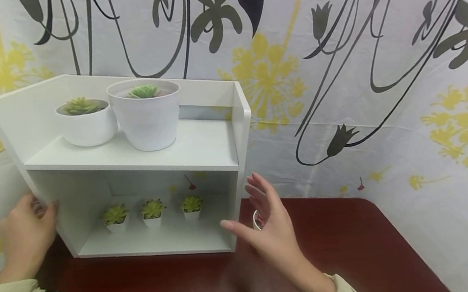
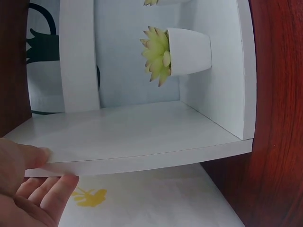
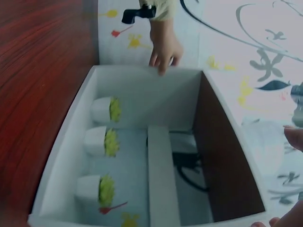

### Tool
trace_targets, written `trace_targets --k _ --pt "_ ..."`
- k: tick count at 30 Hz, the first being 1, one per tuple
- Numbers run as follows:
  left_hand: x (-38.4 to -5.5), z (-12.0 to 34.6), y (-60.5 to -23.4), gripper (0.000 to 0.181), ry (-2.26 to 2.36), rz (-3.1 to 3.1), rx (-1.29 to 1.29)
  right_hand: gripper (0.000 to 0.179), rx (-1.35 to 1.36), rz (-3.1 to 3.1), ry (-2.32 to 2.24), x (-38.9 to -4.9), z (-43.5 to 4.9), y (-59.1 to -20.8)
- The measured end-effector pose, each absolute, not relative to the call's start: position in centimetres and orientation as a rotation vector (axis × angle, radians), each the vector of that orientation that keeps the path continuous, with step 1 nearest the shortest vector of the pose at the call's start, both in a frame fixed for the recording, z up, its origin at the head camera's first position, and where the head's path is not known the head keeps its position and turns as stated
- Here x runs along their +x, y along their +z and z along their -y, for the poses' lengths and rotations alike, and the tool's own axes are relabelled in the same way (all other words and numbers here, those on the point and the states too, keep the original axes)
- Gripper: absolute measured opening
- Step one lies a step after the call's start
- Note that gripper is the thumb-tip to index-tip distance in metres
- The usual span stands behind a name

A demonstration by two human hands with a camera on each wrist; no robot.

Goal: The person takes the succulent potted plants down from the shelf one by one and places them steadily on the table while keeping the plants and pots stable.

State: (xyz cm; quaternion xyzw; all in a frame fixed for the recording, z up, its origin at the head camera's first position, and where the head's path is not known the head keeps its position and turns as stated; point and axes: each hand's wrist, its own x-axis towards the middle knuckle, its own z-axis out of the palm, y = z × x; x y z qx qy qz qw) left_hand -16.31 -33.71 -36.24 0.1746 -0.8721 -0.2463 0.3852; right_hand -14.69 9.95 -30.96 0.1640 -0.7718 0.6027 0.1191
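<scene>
A white two-tier shelf [image 1: 134,162] stands on the dark red table. My left hand [image 1: 28,234] grips the front edge of its left side panel [image 2: 142,158], thumb inside and fingers outside. At the right side panel [image 1: 238,188], my right hand [image 1: 273,229] has its thumb and fingers spread apart, with nothing held between them. Three small potted succulents sit in a row on the lower tier: left [image 1: 116,217], middle [image 1: 152,212] and right [image 1: 191,207]. Above them, the upper tier carries a low white pot [image 1: 88,127] and a taller white pot [image 1: 147,119], each with a succulent.
Partly hidden behind my right hand is a small white pot [image 1: 255,221] with something pinkish in it. The dark red table [image 1: 332,240] extends to the right, its far corner rounded. A patterned cloth [image 1: 285,150] with yellow and grey plants hangs behind the shelf.
</scene>
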Motion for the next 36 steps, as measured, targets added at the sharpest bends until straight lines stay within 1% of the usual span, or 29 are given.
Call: trace_targets --k 6,16,21,27,36 --pt "-16.4 33.9 -36.2 0.023 -0.625 2.222 0.432 0.101 0.717 2.184 1.800 -14.3 -7.6 -29.0" --pt "-16.3 33.6 -36.2 0.023 -0.576 2.246 0.434 0.102 0.802 2.297 1.729 -14.7 -4.0 -26.4" --pt "-16.2 33.6 -36.2 0.023 -0.593 2.251 0.425 0.102 0.804 2.345 1.746 -15.4 -2.8 -25.3" --pt "-16.2 33.8 -36.4 0.022 -0.581 2.237 0.406 0.112 0.758 2.324 1.806 -16.6 -1.5 -24.5" --pt "-16.3 33.5 -36.6 0.023 -0.590 2.248 0.444 0.108 0.716 2.314 1.808 -18.6 0.7 -23.6"
